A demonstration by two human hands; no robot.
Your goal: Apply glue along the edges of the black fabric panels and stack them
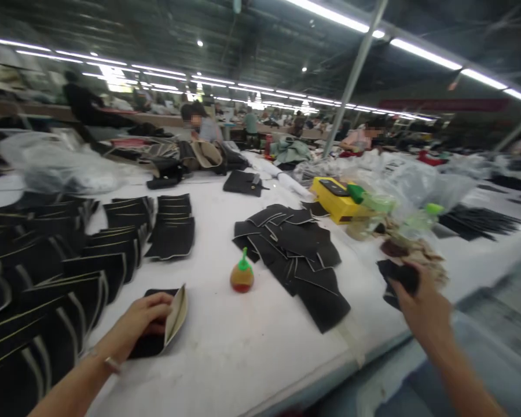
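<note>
Left hand point(145, 320) pins a black piece point(150, 341) flat, fingers curling its pale lining point(176, 314) up for folding; right hand point(421, 304) closes on a dark piece point(397, 278) at the table point(252, 341) edge; a loose pile point(295, 249) and small bottle point(242, 275) lie between, within reach

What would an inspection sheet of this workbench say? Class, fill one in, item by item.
Surface: white table, mostly covered.
Job's things: left hand lifts the pale flap of a black fabric piece; right hand has a grip on a dark piece.
Clutter: loose black pieces, fanned stacks, small bottle with green spout, yellow box, plastic bags.
Cables: nothing seen.
Surroundings: other workers at far tables, blurred; strip lights overhead.
</note>
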